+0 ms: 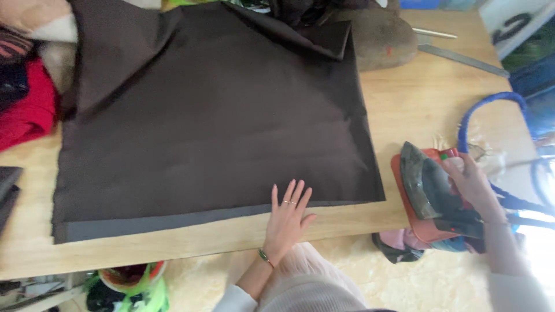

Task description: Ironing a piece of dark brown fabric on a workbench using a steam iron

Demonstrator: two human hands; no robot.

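Note:
A large dark brown fabric (pixel 214 115) lies spread flat on the wooden table (pixel 416 98), its near edge folded over in a grey strip. My left hand (pixel 287 218) rests flat on that near edge, fingers apart, holding nothing. Off to the right, my right hand (pixel 473 184) grips the handle of a dark clothes iron (pixel 425 182) that stands tilted on an orange pad (pixel 404 202) at the table's edge. The iron is apart from the fabric.
A blue cord (pixel 485 107) loops from the iron at the right. A metal ruler (pixel 462 59) and a grey padded form (pixel 381 37) lie at the back. Red and other folded cloths (pixel 26 110) pile up at the left.

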